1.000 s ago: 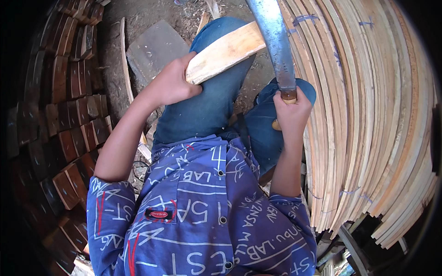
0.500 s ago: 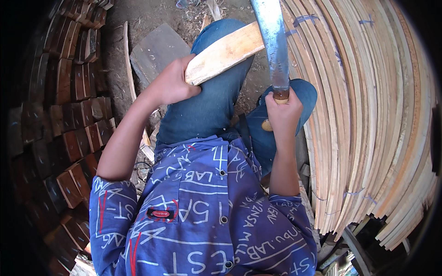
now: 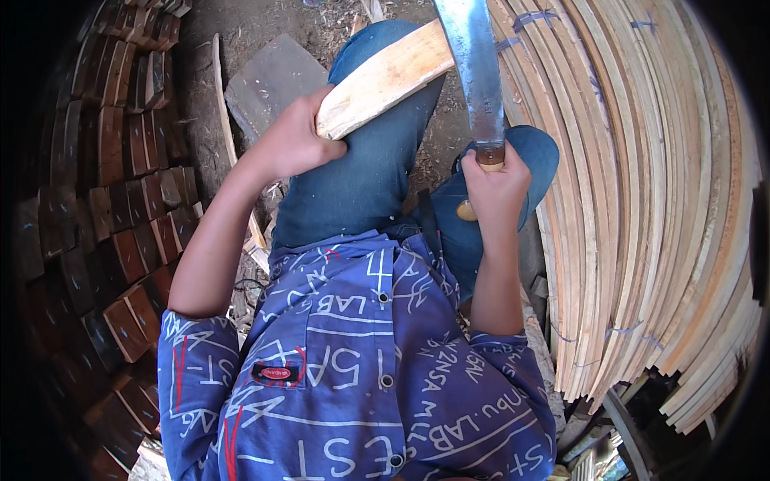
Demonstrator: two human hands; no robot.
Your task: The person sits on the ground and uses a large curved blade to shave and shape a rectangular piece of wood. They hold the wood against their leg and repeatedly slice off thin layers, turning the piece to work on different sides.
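Note:
My left hand is closed round the near end of a pale piece of wood, with the thumb along its lower edge. The piece slants up to the right above my left knee, and its far end meets the blade of a machete. In my right hand, closed above my right thigh, is the machete's wooden handle, with its round butt showing below the fist. The broad steel blade points away from me and runs out of the picture at the top. It covers the wood's far end.
Stacked dark wooden blocks form a wall on my left. Long pale strips, tied in bundles, curve along my right side. Ahead on the dirt floor lie a flat grey slab, a thin stick and scattered chips.
The wood and my left hand have shifted slightly up and to the left in the picture. The machete has moved slightly up too; both grips are the same.

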